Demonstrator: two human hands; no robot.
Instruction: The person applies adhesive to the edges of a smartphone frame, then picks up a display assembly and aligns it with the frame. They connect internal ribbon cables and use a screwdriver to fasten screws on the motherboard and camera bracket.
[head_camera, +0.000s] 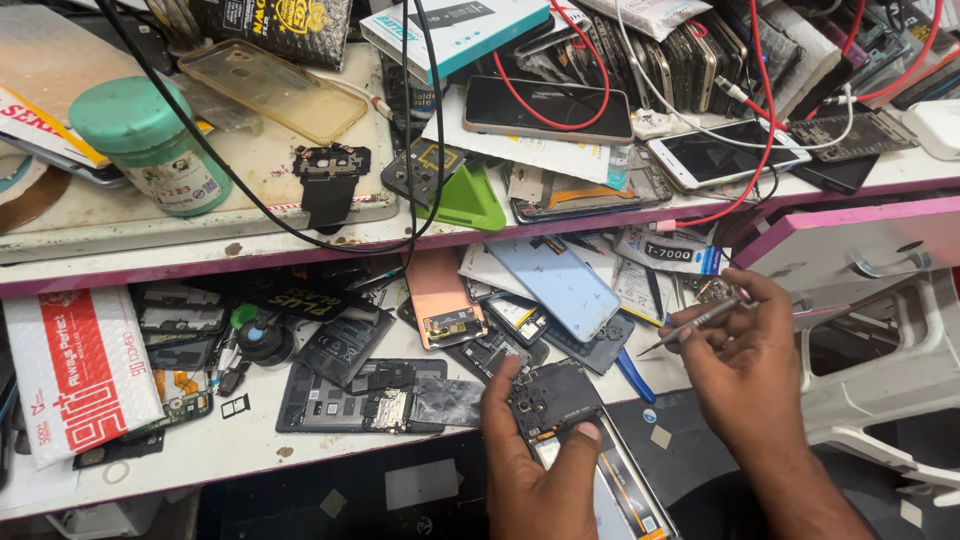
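Two bare forearms; left hand (540, 455); right hand (745, 355)

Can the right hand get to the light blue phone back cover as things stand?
Probably yes. The right hand holds a thin metal tool whose tip points toward the light blue back cover, which lies on top of the clutter with nothing over it. The tool occupies the fingers, though.

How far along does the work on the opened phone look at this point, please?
Done: the phone lies open, back off, with its insides bare. In hand: the left hand steadies it by a dark inner cover plate, and the right hand holds a thin metal tool away from it. Left: the phone remains unassembled.
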